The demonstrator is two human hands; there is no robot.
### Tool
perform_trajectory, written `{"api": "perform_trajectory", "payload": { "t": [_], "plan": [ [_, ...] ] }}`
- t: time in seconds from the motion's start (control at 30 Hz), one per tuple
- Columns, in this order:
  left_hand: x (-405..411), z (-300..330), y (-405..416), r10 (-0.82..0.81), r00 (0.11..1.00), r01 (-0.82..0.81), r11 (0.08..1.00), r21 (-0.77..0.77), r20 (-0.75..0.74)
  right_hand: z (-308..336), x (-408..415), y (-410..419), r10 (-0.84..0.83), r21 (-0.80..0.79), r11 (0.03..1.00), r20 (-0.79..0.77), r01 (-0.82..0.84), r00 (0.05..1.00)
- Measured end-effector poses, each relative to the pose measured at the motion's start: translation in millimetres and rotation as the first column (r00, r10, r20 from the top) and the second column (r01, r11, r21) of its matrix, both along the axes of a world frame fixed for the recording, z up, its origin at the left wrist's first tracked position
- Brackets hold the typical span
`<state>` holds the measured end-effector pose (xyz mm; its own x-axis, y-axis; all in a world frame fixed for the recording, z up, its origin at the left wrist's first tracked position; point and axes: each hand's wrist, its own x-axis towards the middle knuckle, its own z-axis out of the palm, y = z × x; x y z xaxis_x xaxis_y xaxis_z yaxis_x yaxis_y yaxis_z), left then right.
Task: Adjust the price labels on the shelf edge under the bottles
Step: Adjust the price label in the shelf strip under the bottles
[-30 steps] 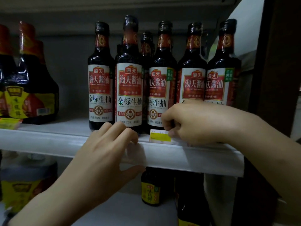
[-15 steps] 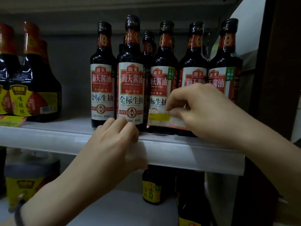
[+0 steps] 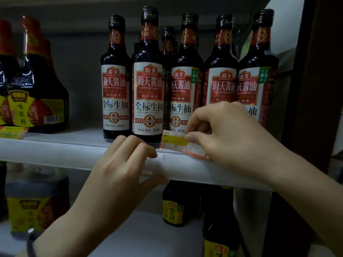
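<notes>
In the head view, the step in hand looked like reseating 1 label (image 3: 177,142): the right hand (image 3: 228,132) pinched it between thumb and forefinger, tilted, its lower edge at the shelf edge (image 3: 55,154) under the bottles (image 3: 148,93). The left hand (image 3: 122,164) gripped the edge strip, fingers curled over it and thumb beneath. Next, the label likely needed sliding down level into the strip.

Along the shelf (image 3: 55,154) stand five front soy bottles (image 3: 148,101) with more behind, two dark jugs (image 3: 37,101) at its left end, two price labels (image 3: 174,142), two hands (image 3: 118,175), and three bottles below.
</notes>
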<state>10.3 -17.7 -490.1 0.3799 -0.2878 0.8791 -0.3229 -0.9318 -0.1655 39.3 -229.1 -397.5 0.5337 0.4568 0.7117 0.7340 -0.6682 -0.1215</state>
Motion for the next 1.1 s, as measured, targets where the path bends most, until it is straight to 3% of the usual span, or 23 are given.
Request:
{"api": "perform_trajectory", "payload": {
  "t": [0.33,0.57,1.1],
  "plan": [
    [1.5,-5.5,-1.4,-0.013,0.998,0.014,1.0,-0.025,0.059,5.5,-3.3,-0.5,0.025,-0.008,1.0,-0.015,-0.025,1.0],
    [-0.5,-6.5,-1.0,0.004,1.0,-0.004,1.0,-0.029,0.021,-5.0,-6.2,3.7,0.012,-0.046,0.999,-0.021,-0.013,1.0],
    [-1.2,-6.9,-3.0,0.013,1.0,-0.012,0.999,-0.035,0.025,-14.2,-6.6,9.2,-0.053,0.039,0.998,-0.015,0.053,0.999]
  ]
}}
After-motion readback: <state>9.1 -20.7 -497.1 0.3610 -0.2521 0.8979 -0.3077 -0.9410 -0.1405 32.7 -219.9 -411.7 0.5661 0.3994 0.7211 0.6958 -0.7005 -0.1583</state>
